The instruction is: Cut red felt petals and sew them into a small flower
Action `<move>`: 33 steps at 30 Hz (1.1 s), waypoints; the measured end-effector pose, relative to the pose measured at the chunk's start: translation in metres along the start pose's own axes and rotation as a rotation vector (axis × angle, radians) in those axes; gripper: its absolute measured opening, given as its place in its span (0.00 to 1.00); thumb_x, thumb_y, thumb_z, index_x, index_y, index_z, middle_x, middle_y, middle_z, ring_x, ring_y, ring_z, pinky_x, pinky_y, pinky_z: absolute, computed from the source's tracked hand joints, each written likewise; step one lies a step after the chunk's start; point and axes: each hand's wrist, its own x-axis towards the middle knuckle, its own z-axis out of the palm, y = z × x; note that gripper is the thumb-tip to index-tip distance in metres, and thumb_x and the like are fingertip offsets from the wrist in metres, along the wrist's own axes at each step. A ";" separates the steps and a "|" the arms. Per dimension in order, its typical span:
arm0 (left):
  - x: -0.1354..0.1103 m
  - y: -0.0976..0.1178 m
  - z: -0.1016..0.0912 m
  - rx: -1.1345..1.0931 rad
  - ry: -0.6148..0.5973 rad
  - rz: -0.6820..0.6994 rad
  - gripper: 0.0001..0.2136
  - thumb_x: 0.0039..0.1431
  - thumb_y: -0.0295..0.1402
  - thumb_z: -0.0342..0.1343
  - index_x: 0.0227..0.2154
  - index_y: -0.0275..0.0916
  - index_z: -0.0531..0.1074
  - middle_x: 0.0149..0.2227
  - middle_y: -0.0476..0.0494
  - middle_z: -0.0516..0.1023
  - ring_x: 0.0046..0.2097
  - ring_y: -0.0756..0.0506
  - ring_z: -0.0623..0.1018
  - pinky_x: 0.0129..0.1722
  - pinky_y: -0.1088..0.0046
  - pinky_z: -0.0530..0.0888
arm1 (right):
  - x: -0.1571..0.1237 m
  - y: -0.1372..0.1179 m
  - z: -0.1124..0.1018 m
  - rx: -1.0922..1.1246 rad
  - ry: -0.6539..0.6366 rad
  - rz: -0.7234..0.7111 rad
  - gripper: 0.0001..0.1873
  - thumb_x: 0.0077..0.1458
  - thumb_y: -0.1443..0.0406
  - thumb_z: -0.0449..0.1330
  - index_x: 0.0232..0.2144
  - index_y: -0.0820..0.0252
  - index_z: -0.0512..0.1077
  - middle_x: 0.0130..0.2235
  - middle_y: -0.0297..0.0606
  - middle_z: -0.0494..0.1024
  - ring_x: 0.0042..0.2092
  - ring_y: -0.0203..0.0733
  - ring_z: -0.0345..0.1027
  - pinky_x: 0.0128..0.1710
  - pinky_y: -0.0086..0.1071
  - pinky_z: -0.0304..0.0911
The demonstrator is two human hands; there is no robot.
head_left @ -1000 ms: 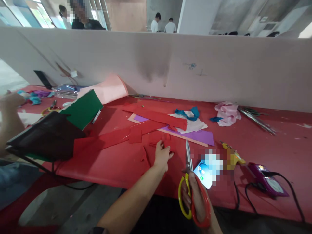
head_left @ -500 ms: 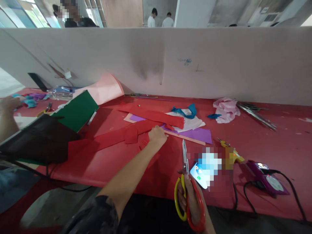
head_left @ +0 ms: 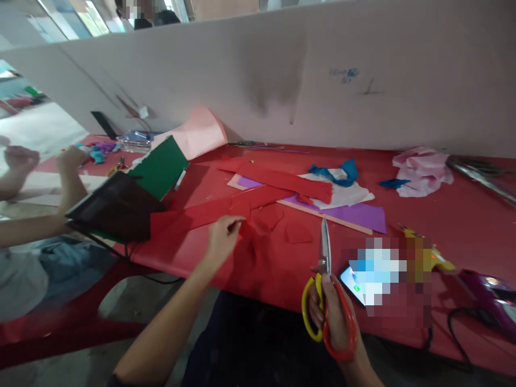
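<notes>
In my right hand (head_left: 337,312) is a pair of scissors (head_left: 325,247) with one yellow and one red handle loop; its blades are together and point away from me. My left hand (head_left: 223,239) is closed in a pinch over the red table, with a piece of red cloth (head_left: 246,232) at its fingertips. Behind it lie a long red cloth strip (head_left: 189,215) and a second red strip (head_left: 278,180). Smaller cut red pieces (head_left: 298,233) rest to the right of that hand.
A lit phone (head_left: 352,282) lies beside the scissors, with a yellow glue gun (head_left: 437,258) and a purple corded device (head_left: 487,301) farther right. Purple sheets (head_left: 363,215), white cloth and blue scraps lie behind. At left are a green board (head_left: 159,172) and another person's hands (head_left: 70,161).
My left hand has drawn back toward me and left from the red strips, bringing a red piece along. My right hand still holds the scissors. The view has turned left.
</notes>
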 end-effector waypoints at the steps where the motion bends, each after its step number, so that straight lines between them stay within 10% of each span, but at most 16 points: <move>1: -0.017 -0.003 0.002 0.029 -0.043 0.001 0.13 0.59 0.33 0.49 0.41 0.40 0.76 0.40 0.40 0.79 0.38 0.45 0.77 0.39 0.68 0.73 | 0.002 0.001 0.002 0.007 -0.010 -0.008 0.20 0.52 0.49 0.59 0.41 0.55 0.66 0.19 0.22 0.61 0.13 0.26 0.49 0.09 0.20 0.48; 5: -0.061 -0.001 0.026 0.195 -0.172 0.191 0.30 0.50 0.45 0.59 0.56 0.42 0.65 0.54 0.35 0.69 0.54 0.37 0.69 0.53 0.55 0.67 | 0.014 0.005 0.009 0.008 -0.056 -0.076 0.19 0.54 0.51 0.57 0.43 0.55 0.65 0.19 0.22 0.61 0.13 0.26 0.49 0.09 0.21 0.49; 12: -0.055 0.003 0.041 0.221 -0.166 0.202 0.10 0.58 0.26 0.50 0.41 0.38 0.74 0.47 0.40 0.74 0.48 0.42 0.71 0.51 0.61 0.68 | 0.029 0.008 0.013 0.008 -0.030 -0.132 0.17 0.52 0.50 0.59 0.28 0.58 0.66 0.15 0.23 0.60 0.12 0.27 0.50 0.09 0.22 0.49; 20: -0.050 0.004 0.037 0.329 -0.233 0.130 0.15 0.56 0.19 0.46 0.41 0.38 0.72 0.40 0.40 0.75 0.42 0.43 0.73 0.44 0.65 0.70 | 0.033 0.013 0.010 -0.009 0.022 -0.186 0.22 0.49 0.49 0.61 0.18 0.57 0.61 0.12 0.25 0.60 0.11 0.28 0.49 0.08 0.23 0.45; 26: 0.024 -0.022 -0.016 0.440 0.052 0.087 0.13 0.57 0.19 0.45 0.36 0.38 0.72 0.39 0.42 0.74 0.43 0.45 0.72 0.46 0.68 0.68 | 0.047 0.014 -0.011 -0.068 -0.027 -0.212 0.15 0.51 0.52 0.60 0.23 0.55 0.69 0.18 0.33 0.69 0.17 0.37 0.62 0.10 0.28 0.54; 29: 0.080 -0.038 -0.049 0.578 0.125 -0.030 0.12 0.58 0.23 0.46 0.39 0.38 0.73 0.41 0.40 0.73 0.42 0.44 0.73 0.44 0.67 0.69 | 0.048 0.007 -0.021 -0.069 -0.027 -0.202 0.12 0.57 0.56 0.57 0.39 0.56 0.72 0.38 0.40 0.76 0.35 0.42 0.72 0.28 0.35 0.70; 33: 0.100 -0.042 -0.055 0.662 0.126 -0.069 0.11 0.57 0.29 0.51 0.41 0.39 0.74 0.47 0.36 0.70 0.47 0.40 0.70 0.47 0.62 0.66 | 0.043 0.005 -0.019 -0.057 -0.020 -0.181 0.15 0.60 0.60 0.56 0.49 0.56 0.67 0.51 0.42 0.70 0.47 0.45 0.68 0.44 0.43 0.68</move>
